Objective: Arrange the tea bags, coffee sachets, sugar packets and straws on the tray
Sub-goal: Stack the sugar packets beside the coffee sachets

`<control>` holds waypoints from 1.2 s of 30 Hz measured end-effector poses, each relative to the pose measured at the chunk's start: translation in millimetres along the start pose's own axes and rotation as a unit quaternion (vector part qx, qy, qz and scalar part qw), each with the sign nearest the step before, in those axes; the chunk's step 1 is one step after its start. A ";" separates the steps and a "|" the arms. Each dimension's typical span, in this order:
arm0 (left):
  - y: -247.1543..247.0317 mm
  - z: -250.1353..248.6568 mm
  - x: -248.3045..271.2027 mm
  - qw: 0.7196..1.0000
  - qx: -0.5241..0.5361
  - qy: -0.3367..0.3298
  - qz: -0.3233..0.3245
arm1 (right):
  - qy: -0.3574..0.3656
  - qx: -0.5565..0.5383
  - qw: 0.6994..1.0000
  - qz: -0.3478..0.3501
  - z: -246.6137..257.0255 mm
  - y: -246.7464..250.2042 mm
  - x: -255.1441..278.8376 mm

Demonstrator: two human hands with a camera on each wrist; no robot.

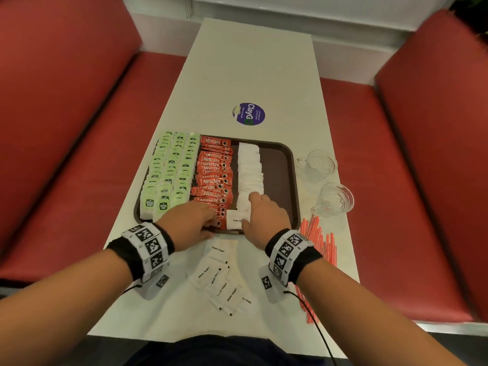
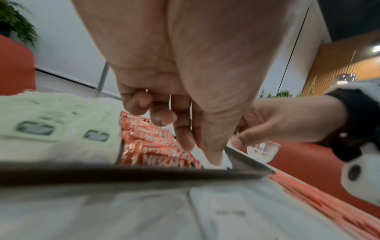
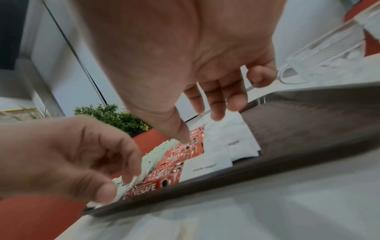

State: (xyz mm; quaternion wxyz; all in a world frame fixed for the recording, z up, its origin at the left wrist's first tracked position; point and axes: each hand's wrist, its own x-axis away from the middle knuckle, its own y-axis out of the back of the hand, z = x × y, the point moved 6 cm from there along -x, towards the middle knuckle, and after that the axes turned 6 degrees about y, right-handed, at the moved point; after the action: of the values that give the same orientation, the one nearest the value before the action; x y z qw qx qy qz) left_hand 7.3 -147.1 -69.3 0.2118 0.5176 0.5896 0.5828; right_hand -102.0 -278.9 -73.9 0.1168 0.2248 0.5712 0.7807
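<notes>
**Both hands at the near edge of the tray**

A brown tray (image 1: 287, 165) sits in the middle of the head view, on a white tabletop (image 1: 253, 70). Green tea bags (image 1: 171, 170) fill the left part of the tray. Red coffee sachets (image 1: 214, 175) lie in a row beside them. White sugar packets (image 1: 249, 170) make a row to the right of the red ones. The right part of the tray is bare.

The left hand (image 1: 188, 223) is low in the picture, over the near ends of the red sachets. Its fingers are loosely bent and hold nothing. The right hand (image 1: 264, 215) is just beside it, over the near end of the white row. Its fingers are spread and point down at the packets. One sugar packet (image 1: 235, 220) lies between the two hands, at the near rim.

More loose packets (image 1: 221, 278) lie on the tabletop below the tray. Red straws (image 1: 320, 239) lie at the lower right, off the tray. Two glass cups (image 1: 319, 165) stand to the right of the tray.
</notes>
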 end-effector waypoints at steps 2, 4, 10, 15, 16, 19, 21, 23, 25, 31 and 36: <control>-15.1 8.0 12.2 1.000 -0.015 0.006 0.026 | 0.004 0.007 1.000 0.001 7.1 -4.9 -2.0; -29.0 14.1 20.3 0.999 -0.025 0.013 0.038 | 0.014 0.016 1.000 0.019 12.0 -13.3 -5.8; -52.0 17.3 31.1 0.999 0.005 0.019 0.042 | 0.010 0.040 0.998 0.055 8.2 -30.9 -18.3; -51.9 6.6 25.7 0.999 -0.028 0.013 0.025 | 0.009 0.043 0.997 0.069 5.2 -34.4 -28.8; -52.2 4.3 24.1 0.999 -0.038 0.009 0.028 | 0.008 0.051 0.996 0.074 4.6 -34.2 -29.9; -50.9 -1.3 20.4 0.998 -0.057 -0.001 0.035 | 0.003 0.081 0.993 0.085 -1.4 -31.5 -30.7; -49.9 -3.3 17.9 0.997 -0.064 -0.007 0.035 | -0.005 0.094 0.991 0.089 -8.5 -28.3 -29.8; -49.8 -3.4 15.7 0.997 -0.067 -0.007 0.039 | -0.012 0.098 0.992 0.082 -16.7 -24.5 -29.9; -50.1 -3.1 13.8 0.996 -0.074 -0.006 0.042 | -0.011 0.097 0.993 0.066 -21.7 -20.2 -31.1; -48.1 -5.2 9.7 0.993 -0.104 -0.013 0.049 | -0.015 0.052 0.998 0.019 -24.6 -11.9 -32.5; -47.2 -5.8 6.6 0.994 -0.093 -0.019 0.046 | 0.002 0.011 1.000 0.024 -24.9 -10.4 -27.4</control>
State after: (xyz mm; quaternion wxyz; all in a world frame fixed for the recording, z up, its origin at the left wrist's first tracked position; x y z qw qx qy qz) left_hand -17.3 -134.1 -108.4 0.2432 0.5336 0.5039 0.6342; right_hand -90.9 -308.5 -95.8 0.0946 0.2383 0.5747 0.7772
